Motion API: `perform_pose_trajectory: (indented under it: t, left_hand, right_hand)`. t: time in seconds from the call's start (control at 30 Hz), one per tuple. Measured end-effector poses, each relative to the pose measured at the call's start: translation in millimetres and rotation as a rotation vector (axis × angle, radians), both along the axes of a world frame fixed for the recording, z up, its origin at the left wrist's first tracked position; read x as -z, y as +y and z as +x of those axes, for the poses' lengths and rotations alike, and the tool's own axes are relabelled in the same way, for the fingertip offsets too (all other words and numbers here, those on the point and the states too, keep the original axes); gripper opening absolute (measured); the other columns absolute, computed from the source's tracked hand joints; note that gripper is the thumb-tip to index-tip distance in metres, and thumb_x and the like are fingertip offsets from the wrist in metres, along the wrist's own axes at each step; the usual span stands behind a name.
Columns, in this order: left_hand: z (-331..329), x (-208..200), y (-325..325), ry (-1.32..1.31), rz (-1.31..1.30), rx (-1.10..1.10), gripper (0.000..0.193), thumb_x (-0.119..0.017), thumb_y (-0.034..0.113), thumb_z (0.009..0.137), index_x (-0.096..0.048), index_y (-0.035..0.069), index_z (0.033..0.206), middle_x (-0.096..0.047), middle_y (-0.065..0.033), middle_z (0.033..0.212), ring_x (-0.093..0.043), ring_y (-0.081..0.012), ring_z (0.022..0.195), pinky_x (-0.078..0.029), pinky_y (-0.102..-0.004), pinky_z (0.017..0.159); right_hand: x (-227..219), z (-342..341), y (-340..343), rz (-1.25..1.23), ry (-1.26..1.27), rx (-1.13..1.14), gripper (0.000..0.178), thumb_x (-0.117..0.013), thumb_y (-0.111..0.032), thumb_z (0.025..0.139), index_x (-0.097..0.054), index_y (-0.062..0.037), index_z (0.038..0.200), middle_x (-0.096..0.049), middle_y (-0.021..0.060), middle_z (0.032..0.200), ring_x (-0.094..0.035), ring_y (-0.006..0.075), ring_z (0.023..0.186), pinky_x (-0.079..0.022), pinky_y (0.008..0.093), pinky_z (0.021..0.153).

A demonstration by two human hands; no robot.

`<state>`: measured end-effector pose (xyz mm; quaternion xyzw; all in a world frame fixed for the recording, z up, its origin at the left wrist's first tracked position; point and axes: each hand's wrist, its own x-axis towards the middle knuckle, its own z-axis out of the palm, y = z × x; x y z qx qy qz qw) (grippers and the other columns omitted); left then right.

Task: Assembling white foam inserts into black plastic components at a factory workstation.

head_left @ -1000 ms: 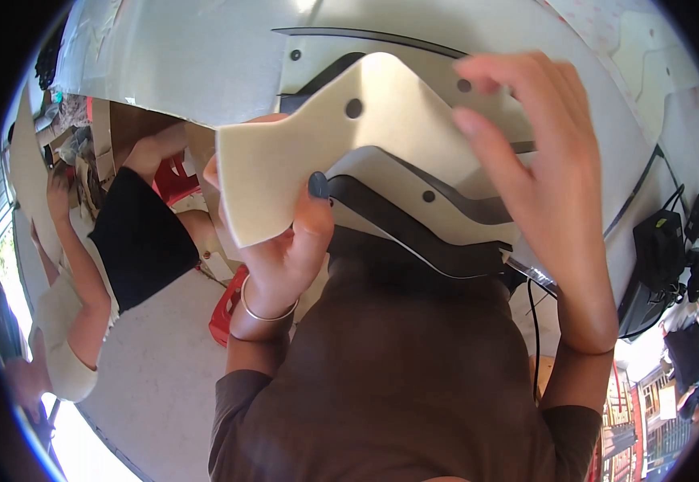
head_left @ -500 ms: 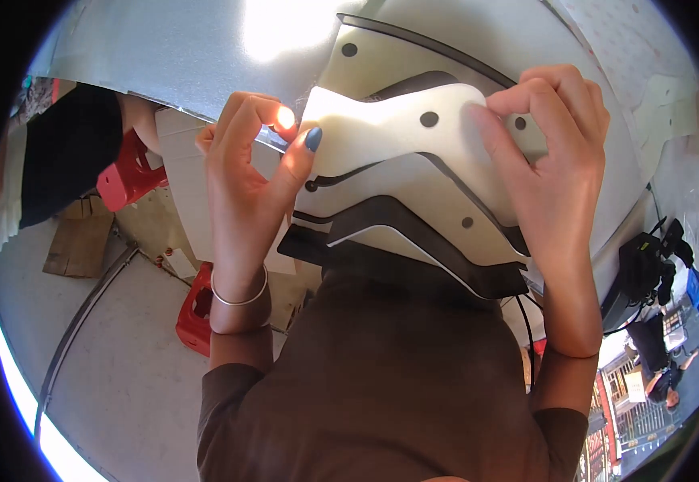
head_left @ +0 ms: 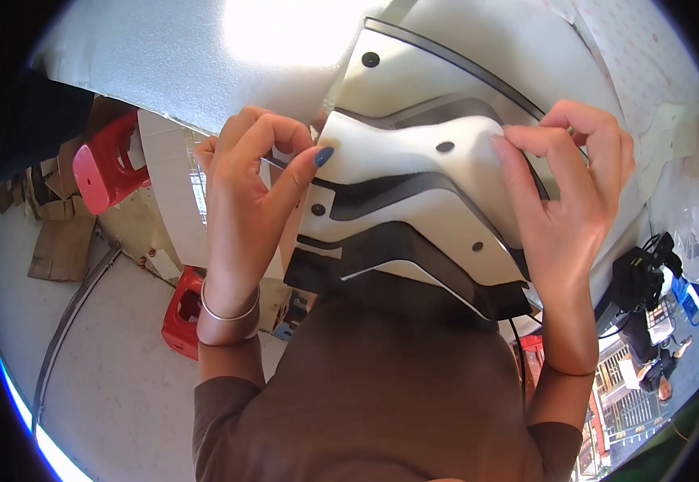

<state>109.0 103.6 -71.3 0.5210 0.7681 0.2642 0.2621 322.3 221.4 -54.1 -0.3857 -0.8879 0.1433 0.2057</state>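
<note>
A white, wavy-edged flat piece (head_left: 389, 150) with a dark round spot is stretched between my hands. My left hand (head_left: 253, 181), with a blue nail and a bangle, pinches its left end. Thumb and forefinger of my right hand (head_left: 566, 189) pinch its right end. Beneath it and nearer my body are more wavy white pieces (head_left: 425, 210) with dark spots and black bands (head_left: 397, 241), overlapping in layers. Beyond the held piece lies a similar pale piece (head_left: 413, 71) with a dark edge. I cannot tell what material they are.
The pieces lie at the edge of a pale table (head_left: 181, 76). Red plastic stools (head_left: 108, 169) and flattened cardboard (head_left: 62, 249) are on the floor at left. Black gear with straps (head_left: 638, 273) and clear plastic (head_left: 698, 241) sit at right. Another person (head_left: 653, 373) is farther off.
Both hands and the layered pieces appear slightly lower in the picture. My right hand also sits a little farther right. Both pinches stay on the white piece. The person at upper left has shifted.
</note>
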Motion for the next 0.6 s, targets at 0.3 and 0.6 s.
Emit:
perform_pose_trajectory:
  t: [0.3,0.6]
  left_hand:
    - [-0.7,-15.7,3.7,0.105,-0.169,0.101,0.015,-0.067,0.019,0.082,-0.059,0.008,0.077,-0.053,0.0002,0.077,-0.050,-0.0164,0.076,-0.025,-0.0330,0.079]
    - [-0.9,-16.1,7.0,0.177,-0.179,0.116,0.017,-0.067,0.014,0.078,-0.052,0.005,0.075,-0.046,-0.0015,0.074,-0.044,-0.0164,0.076,-0.024,-0.0299,0.079]
  right_hand:
    - [2.6,-5.8,-0.7,0.028,-0.085,-0.078,0.021,-0.078,-0.002,0.064,-0.063,-0.0103,0.078,-0.053,0.0009,0.090,-0.046,0.0193,0.082,-0.035,0.0331,0.078]
    - [3.2,-13.5,2.1,0.054,-0.138,-0.091,0.024,-0.078,-0.003,0.063,-0.061,-0.0117,0.076,-0.052,0.0003,0.090,-0.045,0.0192,0.084,-0.035,0.0334,0.079]
